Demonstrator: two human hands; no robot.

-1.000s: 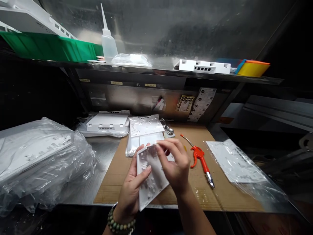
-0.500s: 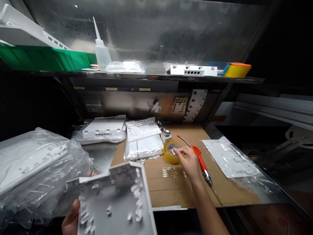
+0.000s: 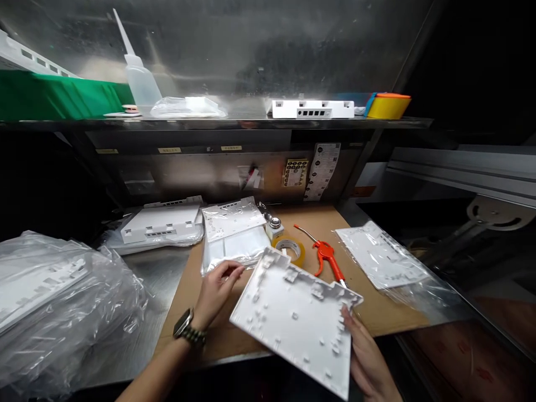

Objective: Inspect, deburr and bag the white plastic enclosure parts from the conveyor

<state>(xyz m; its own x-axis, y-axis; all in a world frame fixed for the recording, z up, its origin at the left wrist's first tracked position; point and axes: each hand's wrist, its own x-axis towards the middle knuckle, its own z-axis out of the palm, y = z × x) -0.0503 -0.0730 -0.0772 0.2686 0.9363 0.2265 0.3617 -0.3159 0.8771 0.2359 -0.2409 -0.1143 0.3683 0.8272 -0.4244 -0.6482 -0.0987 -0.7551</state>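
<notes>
A white plastic housing panel [image 3: 293, 315], studded with small clips and posts on its inner face, is tilted above the front of the bench. My right hand [image 3: 366, 354] grips it by its right edge, thumb on the inner face. To the left of the panel, apart from it, hovers my left hand [image 3: 218, 290] with loosely bent fingers; nothing shows in them. Behind the panel lies a roll of yellow tape [image 3: 299, 251], partly covered, with a small white piece at its inside edge. A red air blow gun [image 3: 326, 254] lies just right of the tape.
Bagged white panels lie at left [image 3: 42, 290], and one more bagged panel [image 3: 383, 254] is at right. Stacked housings [image 3: 163, 220] and clear plastic bags [image 3: 234, 251] stand behind. A shelf [image 3: 251, 124] above carries a green bin [image 3: 62, 97] and squeeze bottle [image 3: 142, 84].
The housing panel has passed from my left hand to my right and moved rightward. My right hand has left the tape roll and its pinched white piece. The camera view has shifted.
</notes>
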